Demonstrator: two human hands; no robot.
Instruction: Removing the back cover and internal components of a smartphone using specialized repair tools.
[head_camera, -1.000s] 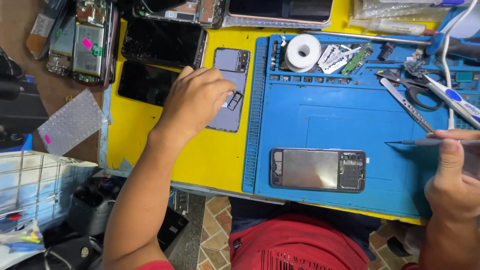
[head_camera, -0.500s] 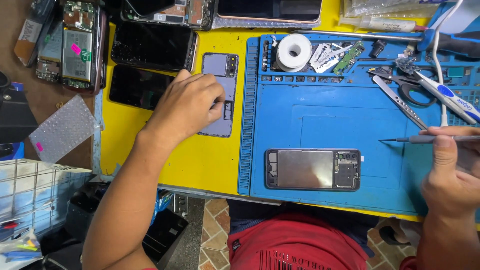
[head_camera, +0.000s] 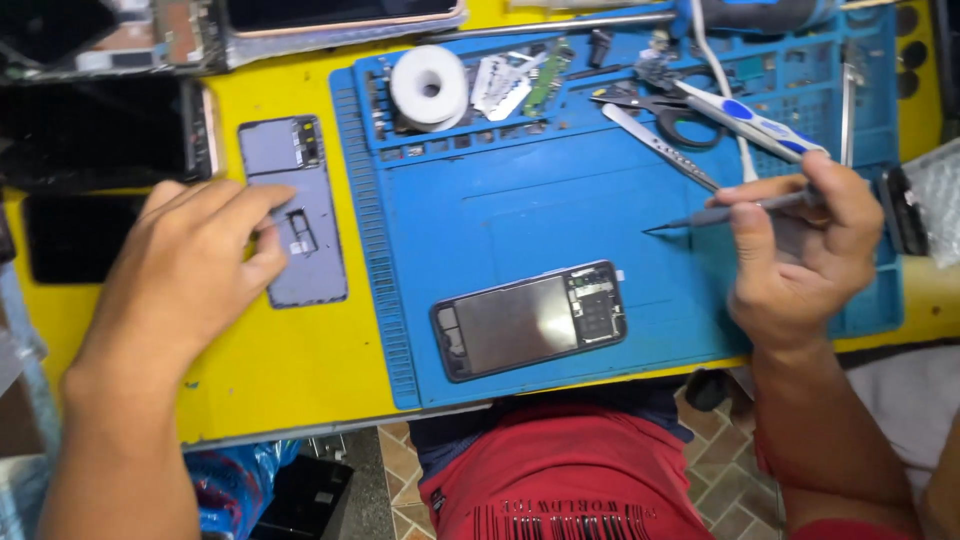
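My left hand (head_camera: 190, 270) rests on the yellow table (head_camera: 290, 350), its fingertips touching a lilac phone back cover (head_camera: 300, 230) with small parts on it. My right hand (head_camera: 800, 250) grips a thin metal screwdriver (head_camera: 700, 215) whose tip points left over the blue work mat (head_camera: 560, 200). An opened phone (head_camera: 530, 320), its inner metal plate and board exposed, lies on the mat's near part between my hands, touched by neither.
A white tape roll (head_camera: 428, 86), razor blades (head_camera: 498, 86), scissors (head_camera: 665, 112), tweezers (head_camera: 655, 145) and a white-blue tool (head_camera: 750, 120) sit at the mat's far side. Dark phone screens (head_camera: 100, 130) lie at the left. A plastic bag (head_camera: 935, 200) is at the right edge.
The view has shifted, so things sit further right. My left hand stays on the back cover. My right hand with the screwdriver has come further in over the mat.
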